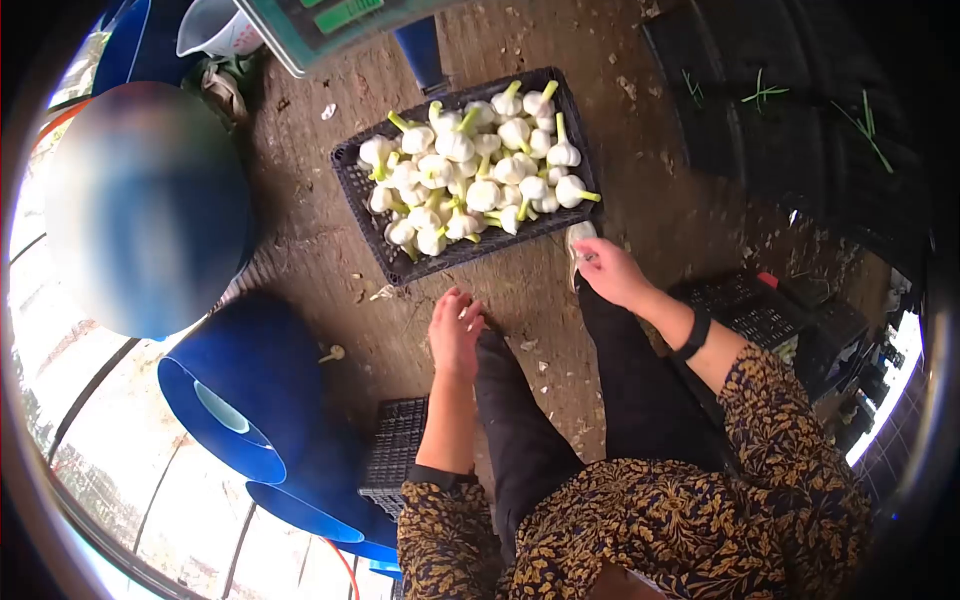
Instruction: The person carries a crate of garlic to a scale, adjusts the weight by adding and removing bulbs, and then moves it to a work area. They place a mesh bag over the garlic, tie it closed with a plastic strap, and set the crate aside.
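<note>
A black plastic crate (490, 251) sits tilted in view on the brown floor in front of me, filled with white garlic bulbs (482, 195) with short green stems. My left hand (456, 328) hovers below the crate's near side, above my knee, its fingers loosely bent and apart with nothing in them. Close to the crate's near right corner is my right hand (610, 270), over my leg and shoe. Its fingers are curled loosely, with a small gap by the thumb and no object visible. Neither hand appears to touch the crate.
A scale with a green display (348, 12) stands beyond the crate. Blue barrels (225, 400) and a black crate (395, 450) are at left, below a blurred patch. Black crates (740, 310) and a dark sheet (800, 120) with green scraps lie right. A small bulb (334, 353) lies loose.
</note>
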A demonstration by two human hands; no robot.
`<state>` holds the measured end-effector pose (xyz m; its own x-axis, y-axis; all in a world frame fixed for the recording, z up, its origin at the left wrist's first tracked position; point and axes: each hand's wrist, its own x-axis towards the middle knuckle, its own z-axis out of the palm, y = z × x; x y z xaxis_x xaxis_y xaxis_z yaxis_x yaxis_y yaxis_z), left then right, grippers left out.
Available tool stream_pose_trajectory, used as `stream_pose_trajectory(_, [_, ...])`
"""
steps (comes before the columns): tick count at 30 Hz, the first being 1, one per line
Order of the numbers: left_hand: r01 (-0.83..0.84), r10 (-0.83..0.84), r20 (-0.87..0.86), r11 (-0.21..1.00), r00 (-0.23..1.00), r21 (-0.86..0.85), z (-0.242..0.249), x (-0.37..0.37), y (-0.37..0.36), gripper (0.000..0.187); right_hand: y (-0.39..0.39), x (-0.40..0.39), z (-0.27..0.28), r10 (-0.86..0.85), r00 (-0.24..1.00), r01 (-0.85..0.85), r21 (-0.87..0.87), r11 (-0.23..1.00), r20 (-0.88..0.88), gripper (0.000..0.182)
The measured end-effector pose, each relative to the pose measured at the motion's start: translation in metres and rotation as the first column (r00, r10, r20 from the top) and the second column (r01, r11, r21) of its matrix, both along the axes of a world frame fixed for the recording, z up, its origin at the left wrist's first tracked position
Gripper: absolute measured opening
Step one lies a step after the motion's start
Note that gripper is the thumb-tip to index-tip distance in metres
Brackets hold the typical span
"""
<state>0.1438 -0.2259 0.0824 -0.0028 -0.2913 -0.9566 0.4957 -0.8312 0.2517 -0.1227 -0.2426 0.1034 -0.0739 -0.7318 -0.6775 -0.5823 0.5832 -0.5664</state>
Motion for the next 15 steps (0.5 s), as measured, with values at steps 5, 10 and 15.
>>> stream_pose_trajectory(5, [-0.067, 0.065, 0.028, 0.995, 0.997, 0.069, -0.014, -0.006, 0.015, 0.038, -0.034, 0.016, -0.064, 0.301, 0.916, -0.366, -0.246, 0.897, -0.267, 0.022])
stream_pose_trajectory(10, [-0.006, 0.012, -0.045, 0.991, 0.999, 0.134, -0.022, -0.045, 0.034, 0.038, -0.064, 0.016, -0.132, 0.512, 0.642, -0.738, -0.278, 0.615, -0.571, 0.030])
stream_pose_trajectory(15, [0.004, 0.011, -0.124, 0.993, 0.992, 0.120, -0.023, -0.078, 0.032, 0.038, -0.080, 0.004, -0.143, 0.508, 0.667, -0.742, -0.426, 0.518, -0.545, 0.021])
